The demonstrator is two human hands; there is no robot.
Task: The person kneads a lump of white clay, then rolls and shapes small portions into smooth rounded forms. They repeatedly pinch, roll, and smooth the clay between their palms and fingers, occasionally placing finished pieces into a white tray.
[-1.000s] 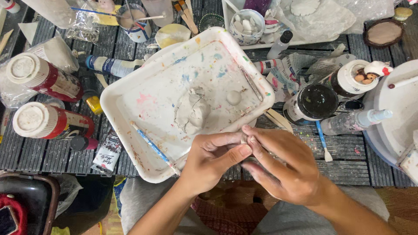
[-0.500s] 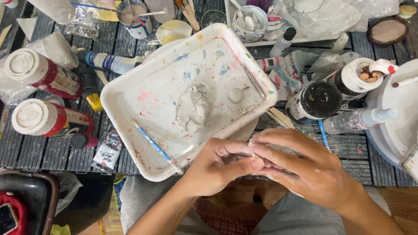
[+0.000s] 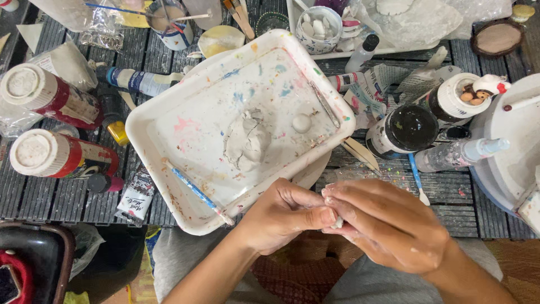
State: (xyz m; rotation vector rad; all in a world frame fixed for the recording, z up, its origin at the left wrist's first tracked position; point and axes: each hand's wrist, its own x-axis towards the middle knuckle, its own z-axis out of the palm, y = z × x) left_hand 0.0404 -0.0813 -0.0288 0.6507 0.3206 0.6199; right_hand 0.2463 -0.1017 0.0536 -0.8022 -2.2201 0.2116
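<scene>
White clay is being worked between two bare hands at the near edge of a slatted grey bench (image 3: pixel 67 197) crowded with craft supplies. The left hand (image 3: pixel 281 217) and the right hand (image 3: pixel 388 225) meet fingertip to fingertip, their fingers (image 3: pixel 306 217) pressed together on a small piece of clay (image 3: pixel 338 223), most of it hidden in the grip. Just beyond them sits a paint-flecked white tray (image 3: pixel 169 118) holding a larger clay lump (image 3: pixel 247 141), a small clay ball (image 3: pixel 302 123) to its right and a blue-handled paintbrush (image 3: pixel 197 191) near its left corner. Red jars with white lids (image 3: pixel 34 152) stand at far left; a black-lidded jar (image 3: pixel 408 128) stands right of the tray. The step in hand appears to be pinching and shaping the small piece; the next move would likely call for light, even pressure so it keeps its form.
</scene>
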